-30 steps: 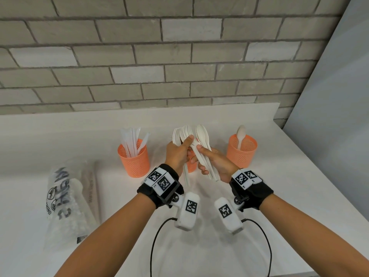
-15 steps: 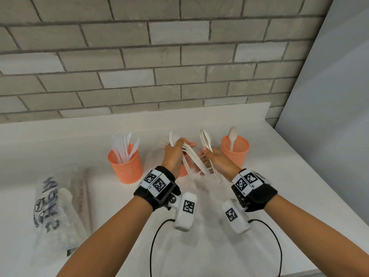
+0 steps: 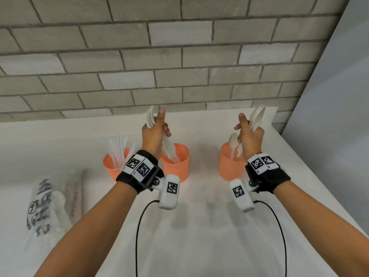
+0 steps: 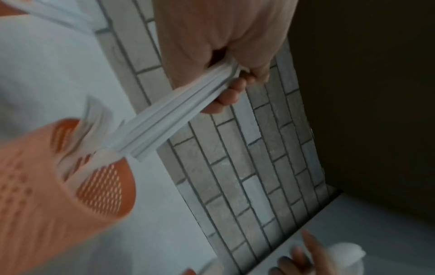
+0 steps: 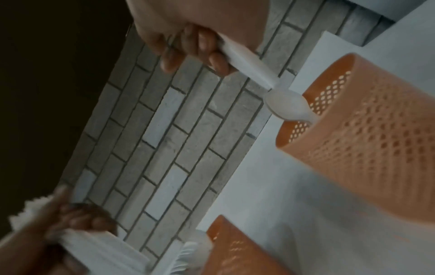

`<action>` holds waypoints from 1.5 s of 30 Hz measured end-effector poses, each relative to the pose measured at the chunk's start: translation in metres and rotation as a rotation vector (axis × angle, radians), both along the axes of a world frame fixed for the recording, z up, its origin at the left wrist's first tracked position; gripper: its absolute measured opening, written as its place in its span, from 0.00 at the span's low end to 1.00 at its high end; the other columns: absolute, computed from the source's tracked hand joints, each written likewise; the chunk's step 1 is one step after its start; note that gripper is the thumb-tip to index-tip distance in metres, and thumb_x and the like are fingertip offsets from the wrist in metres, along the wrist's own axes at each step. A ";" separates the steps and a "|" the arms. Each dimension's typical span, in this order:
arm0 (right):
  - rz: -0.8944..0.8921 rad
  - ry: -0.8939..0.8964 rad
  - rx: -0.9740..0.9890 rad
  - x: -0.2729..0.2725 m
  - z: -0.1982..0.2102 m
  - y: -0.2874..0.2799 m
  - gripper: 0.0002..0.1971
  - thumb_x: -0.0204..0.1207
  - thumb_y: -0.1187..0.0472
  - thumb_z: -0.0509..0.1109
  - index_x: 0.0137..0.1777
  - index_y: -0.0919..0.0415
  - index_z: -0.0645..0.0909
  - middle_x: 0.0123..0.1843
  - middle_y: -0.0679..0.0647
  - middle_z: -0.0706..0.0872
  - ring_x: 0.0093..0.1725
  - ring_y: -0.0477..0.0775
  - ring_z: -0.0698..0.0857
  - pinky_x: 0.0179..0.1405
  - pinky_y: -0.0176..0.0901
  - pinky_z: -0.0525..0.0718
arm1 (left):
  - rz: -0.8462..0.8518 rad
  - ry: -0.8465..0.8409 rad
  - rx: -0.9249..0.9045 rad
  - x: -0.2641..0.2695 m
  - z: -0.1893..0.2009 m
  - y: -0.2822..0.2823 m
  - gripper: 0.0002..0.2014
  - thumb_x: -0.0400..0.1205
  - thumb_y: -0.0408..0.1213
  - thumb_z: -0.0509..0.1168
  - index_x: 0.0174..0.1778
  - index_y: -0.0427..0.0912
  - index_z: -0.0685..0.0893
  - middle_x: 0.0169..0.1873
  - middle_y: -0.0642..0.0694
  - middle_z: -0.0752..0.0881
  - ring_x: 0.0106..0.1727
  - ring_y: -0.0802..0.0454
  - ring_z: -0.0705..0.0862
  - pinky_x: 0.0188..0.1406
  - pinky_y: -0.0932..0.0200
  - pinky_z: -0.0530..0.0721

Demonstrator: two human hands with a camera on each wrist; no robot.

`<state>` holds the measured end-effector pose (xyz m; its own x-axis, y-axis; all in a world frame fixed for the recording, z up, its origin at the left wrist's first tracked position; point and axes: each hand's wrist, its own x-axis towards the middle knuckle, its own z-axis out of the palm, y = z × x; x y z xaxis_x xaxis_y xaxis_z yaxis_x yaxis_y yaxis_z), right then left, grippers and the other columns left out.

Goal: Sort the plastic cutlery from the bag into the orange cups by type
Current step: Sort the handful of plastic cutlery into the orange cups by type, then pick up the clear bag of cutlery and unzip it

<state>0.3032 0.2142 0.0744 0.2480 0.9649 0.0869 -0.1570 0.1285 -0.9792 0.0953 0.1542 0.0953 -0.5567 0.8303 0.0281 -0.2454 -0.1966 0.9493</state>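
My left hand (image 3: 156,134) grips a bundle of white forks (image 3: 150,117), heads up, with their handles reaching down into the middle orange cup (image 3: 176,168). In the left wrist view the fork handles (image 4: 174,119) point at that cup (image 4: 47,195), which holds other forks. My right hand (image 3: 249,136) grips a bundle of white spoons (image 3: 258,116) above the right orange cup (image 3: 229,166), where one spoon (image 3: 233,139) stands. The right wrist view shows the spoon handles (image 5: 247,61) just over that spoon (image 5: 287,107) and cup (image 5: 367,141). The left orange cup (image 3: 112,166) holds knives (image 3: 117,146).
The clear printed plastic bag (image 3: 50,204) lies on the white counter (image 3: 199,226) at the left. A grey brick wall (image 3: 179,66) stands behind the cups, and a grey panel (image 3: 335,116) closes the right side. Two black cables (image 3: 137,236) hang from my wrists.
My hands have drawn apart, splitting the cutlery. The left carried the forks over the middle cup; the right carried the spoons over the right cup.
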 end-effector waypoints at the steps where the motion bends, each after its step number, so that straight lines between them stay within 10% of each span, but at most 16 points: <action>1: -0.022 -0.002 0.007 -0.001 -0.002 0.007 0.21 0.78 0.54 0.69 0.24 0.60 0.73 0.10 0.42 0.71 0.14 0.39 0.70 0.20 0.26 0.72 | 0.035 0.030 0.013 -0.001 0.002 0.004 0.14 0.82 0.44 0.64 0.31 0.45 0.74 0.12 0.55 0.74 0.17 0.60 0.73 0.26 0.64 0.76; 9: 0.007 -0.171 -0.042 -0.002 -0.058 0.033 0.21 0.77 0.56 0.70 0.21 0.57 0.76 0.13 0.42 0.77 0.16 0.38 0.76 0.37 0.41 0.78 | 0.046 0.256 -0.076 0.013 -0.043 0.026 0.15 0.81 0.43 0.65 0.29 0.44 0.76 0.16 0.52 0.79 0.22 0.55 0.79 0.33 0.59 0.80; 12: 0.019 -0.270 -0.015 -0.001 -0.069 0.031 0.04 0.75 0.62 0.71 0.40 0.57 0.84 0.27 0.42 0.82 0.26 0.38 0.79 0.39 0.38 0.79 | 0.037 0.348 -0.088 0.014 -0.062 0.028 0.07 0.79 0.32 0.68 0.40 0.47 0.78 0.29 0.45 0.82 0.29 0.51 0.82 0.34 0.60 0.83; 15: 0.001 -0.387 0.097 0.002 -0.076 0.027 0.15 0.73 0.67 0.71 0.59 0.55 0.80 0.33 0.43 0.80 0.35 0.38 0.80 0.38 0.19 0.74 | 0.073 0.568 -0.138 0.015 -0.083 0.027 0.13 0.76 0.24 0.66 0.51 0.46 0.77 0.34 0.48 0.82 0.34 0.62 0.82 0.40 0.65 0.80; 17: 0.019 -0.462 0.177 0.003 -0.077 0.025 0.16 0.74 0.70 0.68 0.59 0.56 0.80 0.36 0.46 0.80 0.40 0.41 0.80 0.45 0.26 0.76 | 0.053 0.686 -0.124 0.017 -0.090 0.025 0.12 0.78 0.22 0.63 0.53 0.40 0.79 0.37 0.46 0.82 0.33 0.67 0.81 0.36 0.72 0.78; 23: 0.031 -0.977 0.335 0.012 -0.083 0.030 0.17 0.79 0.63 0.60 0.63 0.64 0.83 0.66 0.64 0.80 0.69 0.66 0.74 0.68 0.51 0.69 | 0.017 1.211 -0.159 0.015 -0.100 0.026 0.22 0.81 0.44 0.54 0.59 0.33 0.84 0.60 0.35 0.81 0.66 0.36 0.77 0.70 0.49 0.70; 27: 0.132 -1.181 0.142 0.014 -0.073 0.032 0.24 0.85 0.57 0.52 0.81 0.60 0.60 0.84 0.61 0.56 0.84 0.59 0.50 0.81 0.58 0.43 | 0.026 1.428 -0.358 0.015 -0.093 0.025 0.42 0.75 0.60 0.36 0.75 0.36 0.70 0.77 0.39 0.68 0.83 0.41 0.56 0.81 0.43 0.43; 34: 0.102 -1.097 0.133 0.002 -0.054 0.010 0.32 0.83 0.51 0.55 0.83 0.52 0.45 0.85 0.61 0.46 0.85 0.59 0.43 0.80 0.63 0.37 | -0.041 1.277 -0.442 0.015 -0.072 0.008 0.45 0.73 0.68 0.38 0.83 0.45 0.45 0.83 0.41 0.47 0.84 0.44 0.41 0.80 0.45 0.36; 39: 0.240 -0.828 0.283 -0.009 -0.041 -0.029 0.24 0.81 0.62 0.61 0.77 0.57 0.68 0.75 0.58 0.74 0.77 0.57 0.69 0.78 0.46 0.60 | -0.140 1.211 -0.275 0.005 -0.059 -0.013 0.27 0.84 0.51 0.54 0.76 0.40 0.69 0.76 0.37 0.68 0.77 0.42 0.66 0.75 0.50 0.65; 42: 0.467 -0.658 0.239 -0.008 -0.037 -0.066 0.11 0.79 0.69 0.63 0.57 0.58 0.84 0.50 0.56 0.89 0.52 0.49 0.87 0.56 0.37 0.80 | -0.175 1.241 -0.144 -0.003 -0.054 -0.031 0.13 0.82 0.34 0.61 0.61 0.36 0.83 0.58 0.38 0.84 0.59 0.43 0.83 0.58 0.55 0.79; 45: 0.723 -0.620 0.179 0.000 -0.047 -0.128 0.13 0.79 0.72 0.63 0.46 0.52 0.83 0.35 0.52 0.87 0.31 0.42 0.83 0.38 0.32 0.82 | -0.205 1.215 -0.081 -0.014 -0.054 -0.058 0.10 0.79 0.31 0.63 0.53 0.35 0.86 0.51 0.41 0.89 0.52 0.46 0.86 0.55 0.54 0.82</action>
<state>0.3036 0.0864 0.0273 -0.5399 0.8259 0.1627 0.2811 0.3591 -0.8900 0.0811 0.0964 0.0414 -0.0651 0.9226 0.3802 0.7847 -0.1880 0.5906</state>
